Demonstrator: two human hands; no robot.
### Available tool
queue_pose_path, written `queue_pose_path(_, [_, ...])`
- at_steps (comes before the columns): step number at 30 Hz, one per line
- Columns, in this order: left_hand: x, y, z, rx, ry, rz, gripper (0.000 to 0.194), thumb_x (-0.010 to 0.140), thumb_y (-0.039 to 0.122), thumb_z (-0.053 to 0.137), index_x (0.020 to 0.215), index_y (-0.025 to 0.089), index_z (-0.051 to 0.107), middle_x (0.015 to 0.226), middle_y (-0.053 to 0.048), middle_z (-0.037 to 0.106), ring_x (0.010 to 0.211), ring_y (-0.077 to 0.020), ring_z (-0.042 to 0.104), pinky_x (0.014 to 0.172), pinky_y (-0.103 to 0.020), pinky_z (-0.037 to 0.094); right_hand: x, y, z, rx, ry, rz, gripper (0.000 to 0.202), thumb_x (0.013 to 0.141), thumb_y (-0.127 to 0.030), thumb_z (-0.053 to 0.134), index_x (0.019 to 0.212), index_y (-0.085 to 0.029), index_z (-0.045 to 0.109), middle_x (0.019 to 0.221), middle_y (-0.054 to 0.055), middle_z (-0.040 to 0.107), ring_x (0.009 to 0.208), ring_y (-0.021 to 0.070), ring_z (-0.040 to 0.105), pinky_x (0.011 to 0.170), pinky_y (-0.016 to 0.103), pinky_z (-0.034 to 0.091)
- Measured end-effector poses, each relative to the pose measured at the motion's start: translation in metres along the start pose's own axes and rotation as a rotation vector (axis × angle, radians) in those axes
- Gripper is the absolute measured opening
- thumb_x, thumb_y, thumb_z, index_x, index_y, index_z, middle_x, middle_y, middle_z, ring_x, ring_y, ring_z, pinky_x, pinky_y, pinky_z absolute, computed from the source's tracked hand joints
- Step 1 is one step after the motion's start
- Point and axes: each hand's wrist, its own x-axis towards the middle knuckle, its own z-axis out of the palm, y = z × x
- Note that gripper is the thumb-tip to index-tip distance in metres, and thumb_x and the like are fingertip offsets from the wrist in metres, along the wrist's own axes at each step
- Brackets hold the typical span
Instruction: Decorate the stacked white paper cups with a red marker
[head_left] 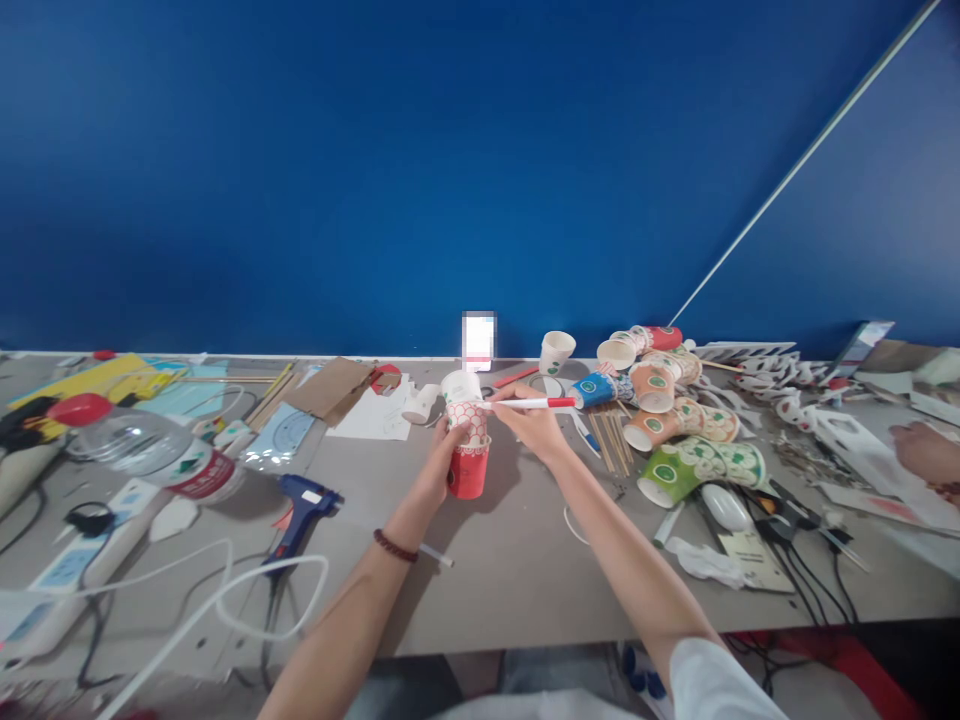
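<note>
My left hand is wrapped around a paper cup assembly, joined end to end. Its lower cup is red; the upper one is white with a red scalloped pattern. A red-and-white marker pen lies in the pinch of my right hand, its tip end at the patterned upper cup. Just behind my left hand, a small white paper cup rests on its side. An upright white paper cup stands beyond my right hand.
Decorated paper cups in green, orange, blue and red lie at right. A blue glue gun, water bottle and power strip occupy the left. A phone leans on the blue wall. Another person's hand is far right.
</note>
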Motion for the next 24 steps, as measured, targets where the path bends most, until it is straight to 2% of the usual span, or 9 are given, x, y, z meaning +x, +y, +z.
queue_pose_path(8, [-0.002, 0.0035, 0.0032, -0.007, 0.019, -0.007, 0.051, 0.071, 0.041, 0.076, 0.112, 0.017, 0.057, 0.094, -0.008, 0.071, 0.078, -0.0201, 0.069, 0.071, -0.031, 0.054, -0.0018, -0.0048, 0.001, -0.006, -0.026, 0.021, 0.011, 0.074, -0.027, 0.064, 0.078, -0.017, 0.065, 0.077, 0.003, 0.069, 0.066, 0.0149, 0.057, 0.059, 0.027, 0.044])
queue_pose_path(19, [-0.0015, 0.0019, 0.0009, 0.022, 0.005, -0.006, 0.051, 0.072, 0.042, 0.074, 0.114, 0.018, 0.055, 0.093, -0.007, 0.07, 0.08, -0.0224, 0.07, 0.071, -0.033, 0.054, -0.0004, -0.0022, 0.0014, -0.01, -0.02, -0.004, 0.01, 0.075, -0.03, 0.064, 0.076, -0.02, 0.066, 0.077, 0.001, 0.068, 0.07, 0.0161, 0.061, 0.063, 0.029, 0.047])
queue_pose_path(24, [0.0009, -0.0008, -0.001, 0.009, 0.008, 0.001, 0.052, 0.072, 0.042, 0.075, 0.113, 0.018, 0.055, 0.095, -0.008, 0.07, 0.079, -0.0217, 0.07, 0.071, -0.033, 0.054, 0.0006, -0.0002, 0.0011, -0.02, 0.002, 0.0, 0.011, 0.075, -0.03, 0.063, 0.078, -0.02, 0.066, 0.079, 0.002, 0.069, 0.069, 0.0165, 0.061, 0.06, 0.028, 0.047])
